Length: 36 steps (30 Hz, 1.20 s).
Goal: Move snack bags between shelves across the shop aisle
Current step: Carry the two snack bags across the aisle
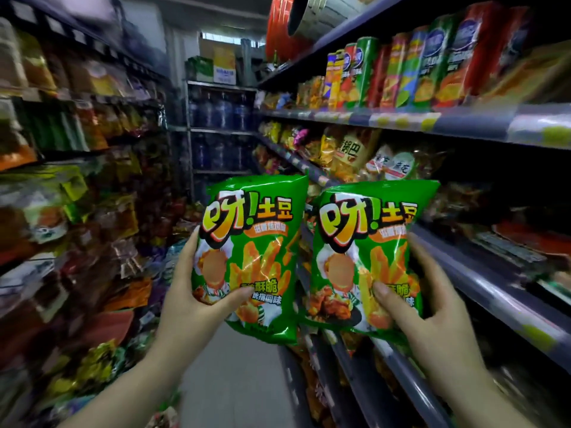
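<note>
I hold two matching green snack bags upright in the middle of the aisle. The left green bag [256,248] sits in my left hand [191,307], thumb across its lower front. The right green bag [367,251] is gripped by my right hand [432,329], thumb pressed on its lower front, fingers behind. The two bags stand side by side, almost touching. The right bag hangs just in front of the right-hand shelf edge [482,291].
Shelves line both sides of a narrow aisle. The left shelving [77,186] is packed with blurred snack packets. The right shelving carries tall crisp tubes [398,72] on top and bagged snacks [349,156] below. A rack of water bottles [222,112] closes the aisle's far end.
</note>
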Available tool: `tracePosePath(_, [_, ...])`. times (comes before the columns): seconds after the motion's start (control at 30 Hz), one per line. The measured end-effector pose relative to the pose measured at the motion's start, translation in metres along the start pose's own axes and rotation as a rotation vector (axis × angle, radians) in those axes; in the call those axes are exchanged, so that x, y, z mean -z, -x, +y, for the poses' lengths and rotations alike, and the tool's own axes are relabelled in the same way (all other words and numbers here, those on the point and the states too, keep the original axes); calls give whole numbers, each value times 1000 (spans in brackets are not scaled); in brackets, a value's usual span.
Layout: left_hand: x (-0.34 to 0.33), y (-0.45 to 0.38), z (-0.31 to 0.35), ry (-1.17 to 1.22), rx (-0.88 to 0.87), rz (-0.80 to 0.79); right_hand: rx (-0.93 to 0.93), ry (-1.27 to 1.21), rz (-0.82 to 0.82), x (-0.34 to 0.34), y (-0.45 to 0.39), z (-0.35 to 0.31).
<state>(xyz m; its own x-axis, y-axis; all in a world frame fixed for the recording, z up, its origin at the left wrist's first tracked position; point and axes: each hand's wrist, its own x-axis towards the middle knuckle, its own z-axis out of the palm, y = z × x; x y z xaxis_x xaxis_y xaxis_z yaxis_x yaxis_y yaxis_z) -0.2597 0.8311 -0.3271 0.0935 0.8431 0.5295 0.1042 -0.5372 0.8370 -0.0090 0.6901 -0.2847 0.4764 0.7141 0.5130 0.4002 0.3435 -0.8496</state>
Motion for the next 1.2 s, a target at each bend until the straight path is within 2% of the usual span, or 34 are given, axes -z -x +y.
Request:
tracePosePath(0.27, [-10,-96,-87,-97,106,103,-35,-30,-107,-88,-120,85])
tracePosePath(0.43, [-10,-180,-153,-88,71,96,-22,-114,-142,-151,-191,139])
tracePosePath(0.57, [-6,-258,-206,-75,57,56,-7,-85,-126,-208,-250,175])
tracePosePath(0.8, [-5,-405,-297,-51,36,-29,-112,-98,-46,-290,-343,228])
tracePosePath(1.0, [-44,-504,-374,35,84,-145,-162,-70,16,-342,-417,290])
tracePosePath(1.2, [-86,-604,-449,89,76,-146,-169,-95,15,-384,-521,362])
